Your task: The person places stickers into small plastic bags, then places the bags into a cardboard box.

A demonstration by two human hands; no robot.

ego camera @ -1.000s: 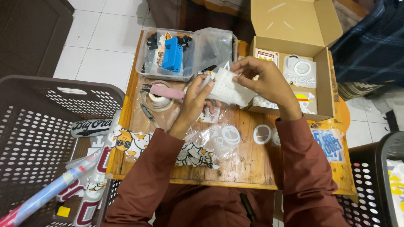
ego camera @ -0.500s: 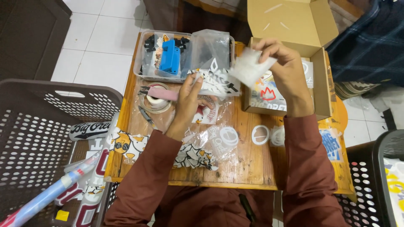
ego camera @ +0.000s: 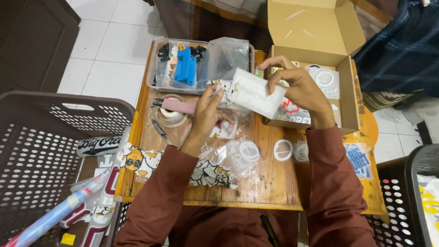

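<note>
My right hand (ego camera: 299, 87) holds a white sticker packet (ego camera: 256, 93) by its top edge, just left of the open cardboard box (ego camera: 350, 98). My left hand (ego camera: 208, 112) pinches a small printed sticker sheet (ego camera: 219, 85) at the packet's left end. Both hands hover over the small wooden table (ego camera: 256, 180). Round white stickers (ego camera: 283, 150) and clear sleeves (ego camera: 242, 155) lie on the wood below the hands. Both sleeves are dark red.
A clear plastic tray (ego camera: 155, 68) with a blue part (ego camera: 185, 67) and black bits sits at the back left. A tape roll (ego camera: 171, 114) lies beside my left hand. Dark laundry baskets stand left (ego camera: 41, 146) and right (ego camera: 407, 196). A person in a plaid garment (ego camera: 402, 41) sits far right.
My right hand carried the white packet from over the box back left toward my left hand. My left hand rose from the table and took the small sheet.
</note>
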